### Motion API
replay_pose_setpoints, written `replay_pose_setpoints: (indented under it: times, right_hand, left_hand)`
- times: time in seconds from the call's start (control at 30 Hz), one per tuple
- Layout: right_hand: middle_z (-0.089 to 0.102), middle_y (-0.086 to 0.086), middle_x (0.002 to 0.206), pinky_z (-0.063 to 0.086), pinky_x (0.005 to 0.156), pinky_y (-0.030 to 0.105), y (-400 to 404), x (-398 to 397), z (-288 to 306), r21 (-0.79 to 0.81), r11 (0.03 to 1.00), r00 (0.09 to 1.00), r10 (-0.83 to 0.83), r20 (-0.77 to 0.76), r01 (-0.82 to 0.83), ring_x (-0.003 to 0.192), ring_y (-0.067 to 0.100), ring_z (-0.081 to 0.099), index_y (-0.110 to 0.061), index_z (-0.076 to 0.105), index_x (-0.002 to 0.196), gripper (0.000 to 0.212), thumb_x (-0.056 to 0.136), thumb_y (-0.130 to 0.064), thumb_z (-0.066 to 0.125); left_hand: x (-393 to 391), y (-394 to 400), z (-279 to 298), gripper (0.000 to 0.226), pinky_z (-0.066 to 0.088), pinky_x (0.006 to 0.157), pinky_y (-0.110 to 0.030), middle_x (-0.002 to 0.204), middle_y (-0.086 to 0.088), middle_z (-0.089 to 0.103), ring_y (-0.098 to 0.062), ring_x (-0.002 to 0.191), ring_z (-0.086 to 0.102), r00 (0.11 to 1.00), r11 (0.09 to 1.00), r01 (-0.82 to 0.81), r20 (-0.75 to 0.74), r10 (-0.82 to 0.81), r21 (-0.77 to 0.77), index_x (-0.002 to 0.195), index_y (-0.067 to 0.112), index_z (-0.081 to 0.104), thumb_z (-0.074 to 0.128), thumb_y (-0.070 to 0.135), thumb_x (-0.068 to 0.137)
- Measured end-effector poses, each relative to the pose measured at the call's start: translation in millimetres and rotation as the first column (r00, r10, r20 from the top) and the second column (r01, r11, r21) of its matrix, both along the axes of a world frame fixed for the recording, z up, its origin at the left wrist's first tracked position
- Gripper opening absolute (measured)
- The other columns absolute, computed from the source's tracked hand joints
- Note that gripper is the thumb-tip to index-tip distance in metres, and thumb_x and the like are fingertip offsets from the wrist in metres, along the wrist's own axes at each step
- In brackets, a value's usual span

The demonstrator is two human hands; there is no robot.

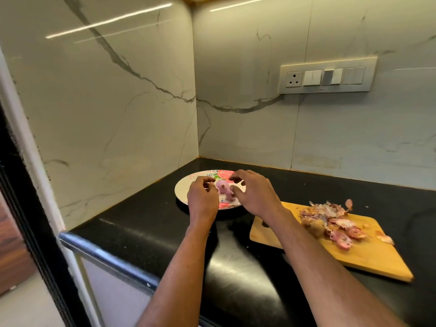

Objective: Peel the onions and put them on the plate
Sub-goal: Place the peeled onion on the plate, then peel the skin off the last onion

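A white plate (182, 188) with a pink floral print sits in the corner of the black counter. Peeled purple onions (224, 188) lie on it, partly hidden by my hands. My left hand (202, 198) hovers over the plate's left side with its fingers loosely curled and nothing held. My right hand (253, 193) arches over the right side of the plate with spread, bent fingers just above the onions; I cannot see it gripping any of them.
A wooden cutting board (368, 256) lies to the right of the plate with a heap of onion skins (330, 223) on it. Marble walls close the corner behind. A switch panel (328, 75) is on the right wall. The counter's front edge (106, 253) runs at lower left.
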State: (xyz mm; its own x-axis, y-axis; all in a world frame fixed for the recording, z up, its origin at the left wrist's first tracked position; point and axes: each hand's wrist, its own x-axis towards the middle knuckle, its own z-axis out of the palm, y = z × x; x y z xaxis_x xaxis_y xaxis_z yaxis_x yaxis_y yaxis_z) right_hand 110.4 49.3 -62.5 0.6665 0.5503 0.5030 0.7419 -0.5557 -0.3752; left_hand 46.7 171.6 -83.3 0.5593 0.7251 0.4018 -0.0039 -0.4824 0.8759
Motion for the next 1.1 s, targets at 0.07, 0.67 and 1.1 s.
replay_pose_setpoints:
  times: [0.07,0.67,1.1]
  right_hand:
    - [0.065,-0.007,0.123,0.047,0.102,0.044,-14.7,-4.5,4.0,0.048,0.999,1.000,0.005,-0.023,-0.004,0.109,0.013,0.060,-0.030,0.061,0.125,0.031,0.094,-0.033,0.067]
    - [0.066,-0.018,0.114,0.021,0.122,0.051,-197.6,-27.3,-2.5,-0.028,0.998,0.973,-0.052,-0.223,0.047,0.088,-0.002,0.059,-0.035,0.070,0.113,0.021,0.092,-0.037,0.069]
    - [0.069,-0.019,0.103,0.035,0.114,0.031,-194.1,-28.0,-9.9,0.206,0.974,0.983,-0.062,-0.171,0.097,0.093,-0.002,0.063,-0.035,0.068,0.111,0.033,0.081,-0.031,0.081]
  left_hand:
    - [0.5,-4.2,0.6,0.024,0.051,0.093,-0.028,0.123,-0.001,0.066,-0.012,0.110,0.058,0.999,0.999,0.030,0.015,-0.031,0.029,0.122,0.015,0.064,0.052,0.011,0.101]
    - [-0.4,-138.5,-1.4,0.017,0.060,0.077,-0.027,0.099,0.007,0.066,-0.006,0.088,0.066,0.797,0.806,0.588,-0.214,-0.565,0.063,0.114,0.021,0.068,0.061,0.020,0.099]
    - [2.6,-140.7,6.3,0.033,0.058,0.087,-0.030,0.113,-0.005,0.070,-0.017,0.101,0.068,0.684,0.706,0.696,-0.174,-0.708,-0.135,0.120,0.018,0.063,0.072,0.029,0.091]
